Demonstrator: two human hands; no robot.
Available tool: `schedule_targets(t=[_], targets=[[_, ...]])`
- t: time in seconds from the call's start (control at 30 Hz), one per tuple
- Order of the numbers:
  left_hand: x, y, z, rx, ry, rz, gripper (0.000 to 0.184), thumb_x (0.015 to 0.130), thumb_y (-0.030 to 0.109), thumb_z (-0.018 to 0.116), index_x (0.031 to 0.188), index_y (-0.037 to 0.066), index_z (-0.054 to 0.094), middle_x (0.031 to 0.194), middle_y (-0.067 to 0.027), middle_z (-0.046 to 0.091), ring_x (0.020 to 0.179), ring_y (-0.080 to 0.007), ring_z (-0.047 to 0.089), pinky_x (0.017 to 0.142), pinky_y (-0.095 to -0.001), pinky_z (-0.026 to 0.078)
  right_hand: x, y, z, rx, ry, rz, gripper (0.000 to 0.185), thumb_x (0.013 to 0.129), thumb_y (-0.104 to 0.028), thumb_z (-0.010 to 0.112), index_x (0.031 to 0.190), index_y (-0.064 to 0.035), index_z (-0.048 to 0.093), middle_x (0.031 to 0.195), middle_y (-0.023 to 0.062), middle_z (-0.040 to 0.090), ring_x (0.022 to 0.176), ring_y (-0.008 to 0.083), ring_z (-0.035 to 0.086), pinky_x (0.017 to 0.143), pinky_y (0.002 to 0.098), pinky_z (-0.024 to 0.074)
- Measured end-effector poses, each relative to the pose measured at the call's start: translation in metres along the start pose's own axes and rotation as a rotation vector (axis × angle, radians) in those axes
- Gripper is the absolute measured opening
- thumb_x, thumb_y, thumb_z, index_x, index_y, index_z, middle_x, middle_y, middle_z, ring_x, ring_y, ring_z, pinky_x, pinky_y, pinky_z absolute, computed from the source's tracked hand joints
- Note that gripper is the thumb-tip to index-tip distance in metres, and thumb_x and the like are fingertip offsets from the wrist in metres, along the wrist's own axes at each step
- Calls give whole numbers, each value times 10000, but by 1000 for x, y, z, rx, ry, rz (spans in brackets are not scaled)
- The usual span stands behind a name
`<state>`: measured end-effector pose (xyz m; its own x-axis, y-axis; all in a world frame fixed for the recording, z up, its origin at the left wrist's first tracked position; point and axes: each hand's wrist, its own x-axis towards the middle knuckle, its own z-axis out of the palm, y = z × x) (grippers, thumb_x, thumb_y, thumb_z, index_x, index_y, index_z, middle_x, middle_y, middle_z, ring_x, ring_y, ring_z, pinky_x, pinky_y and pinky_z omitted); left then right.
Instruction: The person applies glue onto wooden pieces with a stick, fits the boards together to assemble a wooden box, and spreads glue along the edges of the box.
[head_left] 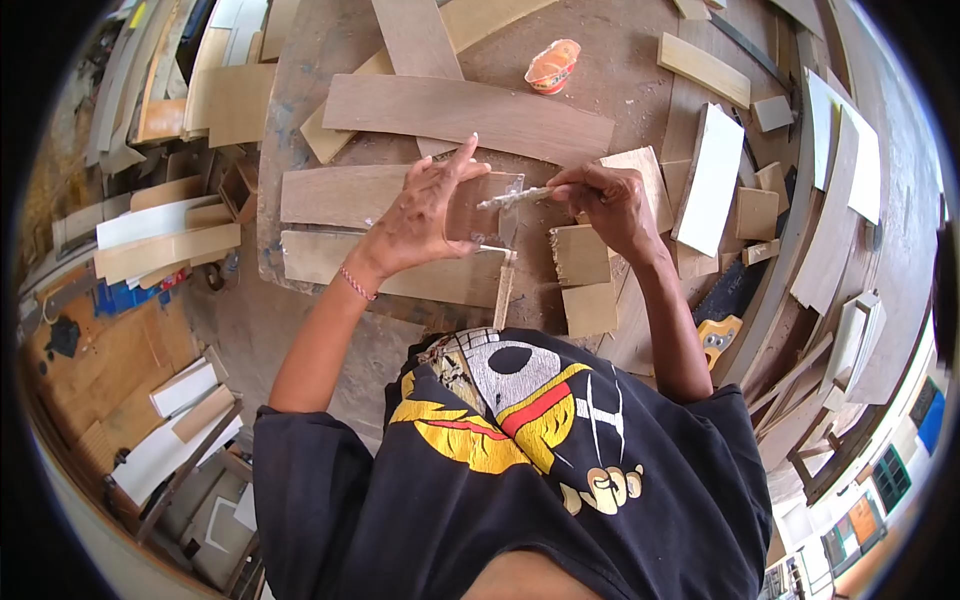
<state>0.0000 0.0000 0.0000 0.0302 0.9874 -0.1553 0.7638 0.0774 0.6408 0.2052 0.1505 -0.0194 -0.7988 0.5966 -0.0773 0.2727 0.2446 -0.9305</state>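
Observation:
My left hand (415, 218) grips a small brown wooden panel (470, 208) between the thumb and the fingers, with the index finger pointing up past it. Whitish smears show along the panel's right end. In my right hand (607, 197) is a thin stick (520, 197), pinched between thumb and fingertips. Its tip is coated in a pale, glue-like paste and lies over the panel's right end; whether it touches cannot be made out. Beyond the hands stands an orange and white cup (553, 67) with paste-like residue inside.
Long wooden boards (470, 112) lie across the worktable (300, 60). Small square wood pieces (588, 308) sit near my right forearm. A handsaw with a yellow handle (717, 338) lies further right, beside a white panel (710, 180). Stacked offcuts (165, 240) fill the left side.

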Motion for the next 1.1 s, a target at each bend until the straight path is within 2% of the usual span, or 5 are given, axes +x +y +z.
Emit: schedule_targets(t=[0.3, 0.37, 0.5, 0.77, 1.1], targets=[[4, -3, -2, 1, 63, 28, 1163, 530, 125, 795, 1440, 119, 70, 1265, -36, 505, 1225, -234, 424, 1101, -435, 224, -18, 6, -5, 147, -90, 76, 89, 827, -99, 634, 848, -17, 664, 617, 44, 620, 538, 77, 565, 489, 230, 442], [5, -2, -3, -12, 52, 20, 1163, 532, 127, 794, 1439, 113, 67, 1267, -35, 503, 1226, -231, 423, 1103, -425, 225, -20, 6, -7, 473, -26, 195, 148, 850, -136, 623, 861, 9, 652, 640, 42, 633, 547, 72, 564, 493, 215, 447], [3, -3, -2, 17, 43, 10, 1160, 535, 134, 794, 1439, 105, 66, 1264, -42, 504, 1224, -230, 424, 1103, -416, 227, -7, 7, 1, 546, 183, 294, 195, 874, -175, 610, 883, 17, 643, 671, 56, 643, 534, 58, 545, 493, 205, 448], [4, 0, -6, -7, 56, 21, 1200, 523, 137, 797, 1441, 90, 25, 1244, -64, 515, 1211, -229, 432, 1101, -399, 230, 1, 12, 14, 466, 253, 257, 187, 869, -160, 614, 857, 23, 646, 655, 48, 636, 521, 55, 537, 484, 200, 437], [2, -4, 1, -14, 34, 4, 1198, 536, 139, 792, 1441, 88, 9, 1252, -52, 514, 1226, -215, 419, 1105, -391, 212, -33, -7, 7, 286, 47, 329, 174, 865, -141, 611, 844, 27, 653, 617, 39, 621, 498, 62, 537, 460, 208, 422]])
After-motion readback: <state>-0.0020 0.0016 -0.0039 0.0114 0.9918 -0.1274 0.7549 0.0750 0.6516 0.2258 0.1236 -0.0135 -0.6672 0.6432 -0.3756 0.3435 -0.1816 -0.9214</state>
